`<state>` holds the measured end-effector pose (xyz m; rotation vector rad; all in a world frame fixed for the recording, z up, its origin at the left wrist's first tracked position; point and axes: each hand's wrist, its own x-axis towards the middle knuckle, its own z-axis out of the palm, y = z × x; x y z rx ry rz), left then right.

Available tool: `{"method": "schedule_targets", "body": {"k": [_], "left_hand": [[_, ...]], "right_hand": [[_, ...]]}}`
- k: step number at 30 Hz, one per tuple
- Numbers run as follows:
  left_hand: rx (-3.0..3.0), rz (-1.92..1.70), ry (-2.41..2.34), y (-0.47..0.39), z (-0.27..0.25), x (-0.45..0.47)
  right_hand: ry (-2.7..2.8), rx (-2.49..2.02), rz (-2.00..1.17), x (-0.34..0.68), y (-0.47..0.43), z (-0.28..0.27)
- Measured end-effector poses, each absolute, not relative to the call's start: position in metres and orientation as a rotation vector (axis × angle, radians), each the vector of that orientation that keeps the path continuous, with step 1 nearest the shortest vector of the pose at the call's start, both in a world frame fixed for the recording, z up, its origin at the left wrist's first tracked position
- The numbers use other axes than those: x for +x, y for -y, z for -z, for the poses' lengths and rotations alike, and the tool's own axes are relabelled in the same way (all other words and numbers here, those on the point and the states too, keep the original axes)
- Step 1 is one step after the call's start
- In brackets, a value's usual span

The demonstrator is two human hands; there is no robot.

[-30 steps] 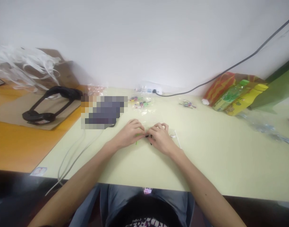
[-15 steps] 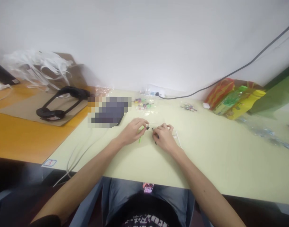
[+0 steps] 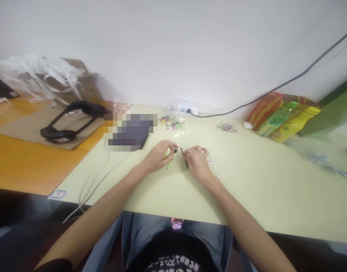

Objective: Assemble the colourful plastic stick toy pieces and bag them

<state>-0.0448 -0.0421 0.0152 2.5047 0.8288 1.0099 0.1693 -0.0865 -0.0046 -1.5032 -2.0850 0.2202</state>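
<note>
My left hand (image 3: 161, 154) is closed in a pinch on a small dark piece (image 3: 175, 150) at its fingertips. Below that hand, a thin green stick (image 3: 168, 165) shows on the pale table. My right hand (image 3: 196, 158) is closed on a thin black rod (image 3: 182, 151), which is partly hidden by the fingers; its lower end (image 3: 187, 165) sticks out below them. Between the two hands is a small gap. Just right of my right hand lies a white stick (image 3: 214, 166).
Small colourful parts (image 3: 173, 124) and a second little pile (image 3: 226, 127) lie farther back. A pixelated dark tablet-like item (image 3: 133, 132) is to the left, beside a black headset (image 3: 71, 122). Bottle-shaped packets (image 3: 292, 122) stand at right. A grey cable (image 3: 247, 104) runs along the wall.
The black rod in my right hand now shows more of its length, standing more upright at the fingertips. My left hand has barely moved. The view has shifted slightly.
</note>
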Motion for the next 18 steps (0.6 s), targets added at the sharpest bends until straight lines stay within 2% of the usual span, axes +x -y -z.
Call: {"method": "schedule_targets", "body": {"k": [8,18], "left_hand": [[2.344,-1.147,-0.903,0.036,-0.022,-0.045],[2.522,-1.144,-0.697,0.016,-0.035,-0.015]], "right_hand": [[1.834,-1.421,-0.213,0.17,0.088,-0.006],[1.47,-1.282,-0.493,0.172,0.091,-0.013]]}}
